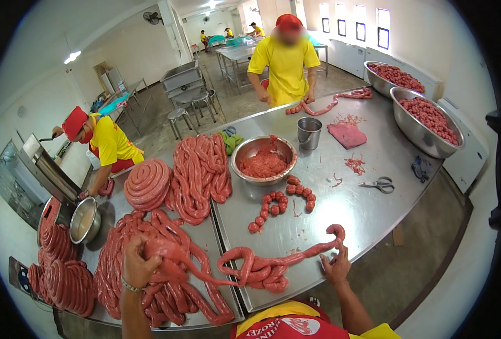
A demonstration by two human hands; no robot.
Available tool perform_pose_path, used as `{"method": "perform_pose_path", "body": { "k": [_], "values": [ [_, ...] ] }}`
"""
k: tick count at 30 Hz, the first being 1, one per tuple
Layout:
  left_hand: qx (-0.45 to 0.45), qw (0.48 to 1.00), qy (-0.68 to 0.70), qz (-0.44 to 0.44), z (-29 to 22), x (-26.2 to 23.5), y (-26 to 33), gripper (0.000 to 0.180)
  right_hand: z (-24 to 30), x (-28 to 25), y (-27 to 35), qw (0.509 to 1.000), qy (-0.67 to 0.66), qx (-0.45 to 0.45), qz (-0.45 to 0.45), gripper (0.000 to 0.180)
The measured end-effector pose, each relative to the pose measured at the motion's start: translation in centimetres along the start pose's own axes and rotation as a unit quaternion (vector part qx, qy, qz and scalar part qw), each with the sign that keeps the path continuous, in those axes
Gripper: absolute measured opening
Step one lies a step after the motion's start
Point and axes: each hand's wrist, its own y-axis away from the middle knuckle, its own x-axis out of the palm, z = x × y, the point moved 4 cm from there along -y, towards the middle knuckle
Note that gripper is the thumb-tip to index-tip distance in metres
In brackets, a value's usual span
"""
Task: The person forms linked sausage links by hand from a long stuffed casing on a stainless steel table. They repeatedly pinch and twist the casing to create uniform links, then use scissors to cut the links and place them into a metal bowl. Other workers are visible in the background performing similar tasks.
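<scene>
My left hand (139, 264), a bracelet on its wrist, is closed around a thick bend of raw sausage rope (168, 252) above the big tangled pile (120, 271). From there a thinner stretch runs right into a loosely knotted sausage coil (261, 270) on the steel table. At the coil's right end the rope curls into a hook (336, 230). My right hand (336, 265) has its fingertips at the base of this hook, gripping the rope there. Short strings of tied sausage balls (267, 212) lie farther off.
A steel bowl of minced meat (264, 161), a steel cup (309, 133), a pink cloth (347, 135) and scissors (379, 184) are on the table (340, 198). Large basins of sausage balls (431, 127) stand right. Coworkers are opposite (287, 62) and at left (110, 141).
</scene>
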Motion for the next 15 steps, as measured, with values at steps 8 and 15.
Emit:
{"method": "perform_pose_path", "body": {
  "k": [8, 15],
  "values": [
    [0.115, 0.992, -0.001, 0.054, -9.4, 6.3, -10.3, 0.026, -0.1, -0.3, 0.1, 0.998, 0.027, -0.039, -0.036, 0.079],
    [0.064, 0.940, -0.270, 0.198, 9.4, 16.2, -12.7, 0.049, 0.8, 0.4, 0.0, 0.999, -0.028, -0.006, -0.035, 0.074]
  ]
}}
